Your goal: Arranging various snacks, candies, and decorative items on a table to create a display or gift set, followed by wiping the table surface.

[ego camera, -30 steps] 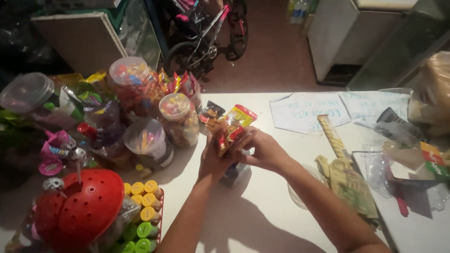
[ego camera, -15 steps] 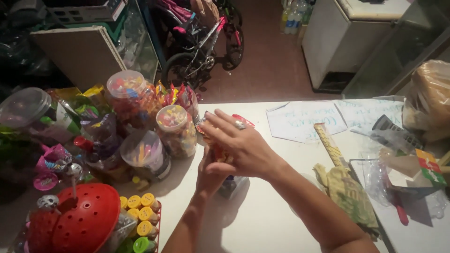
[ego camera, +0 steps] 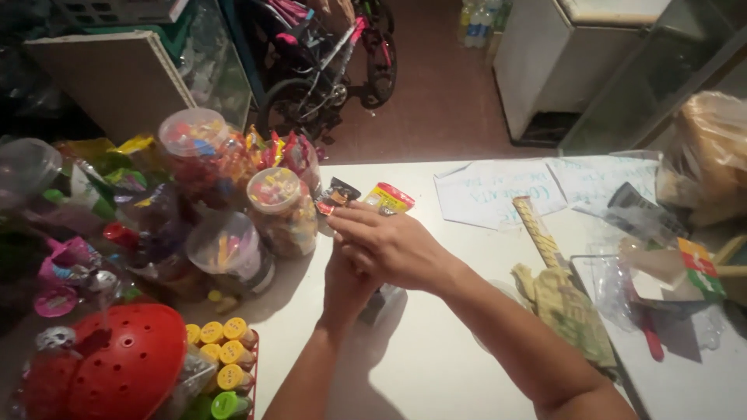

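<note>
My left hand [ego camera: 345, 286] reaches up from the bottom over the white table [ego camera: 436, 365]. It is mostly covered by my right hand [ego camera: 395, 249], which lies across it with fingers stretched out flat. Two small snack packets stick out just past the fingertips: a dark packet [ego camera: 336, 194] and a yellow and red packet [ego camera: 391, 197]. My left hand seems to grip them from below, while my right fingertips touch the dark one. A small grey object [ego camera: 383, 305] sits on the table beneath my hands.
Clear candy jars [ego camera: 278, 210] crowd the table's left side, beside a red perforated bowl [ego camera: 128, 365] and a rack of yellow-capped bottles [ego camera: 222, 354]. On the right lie paper sheets [ego camera: 498, 190], a folded cloth [ego camera: 564, 311], a ruler-like stick [ego camera: 537, 229] and plastic bags. A bicycle [ego camera: 334, 70] stands behind.
My right hand moved from the packets' right side to lie flat over my left hand. The packets shifted slightly toward the jars. The view drew nearer.
</note>
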